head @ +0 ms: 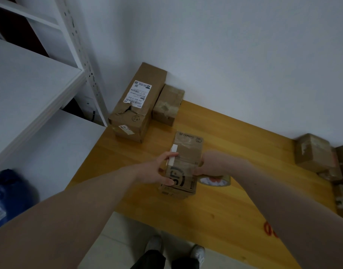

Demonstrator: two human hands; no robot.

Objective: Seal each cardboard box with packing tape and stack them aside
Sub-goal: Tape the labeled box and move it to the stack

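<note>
Head view shows a brown printed cardboard box (186, 164) lying mid-table (225, 206), clear tape running along its top. Left hand (163, 169) grips its side, holding a white cutter (172, 154); right hand (209, 165) clasps a tape roll (215, 180) against it.

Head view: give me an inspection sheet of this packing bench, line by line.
Surface: wooden table, set against a white wall.
Job's things: SF Express box; tape roll.
Clutter: long labelled box, small taped box, box pile, red marks on the table's right edge.
Grippers: left hand holds a white tool at the box; right hand grips the tape roll.
Cables: nothing seen.
Surroundings: white shelving, blue bag.
</note>
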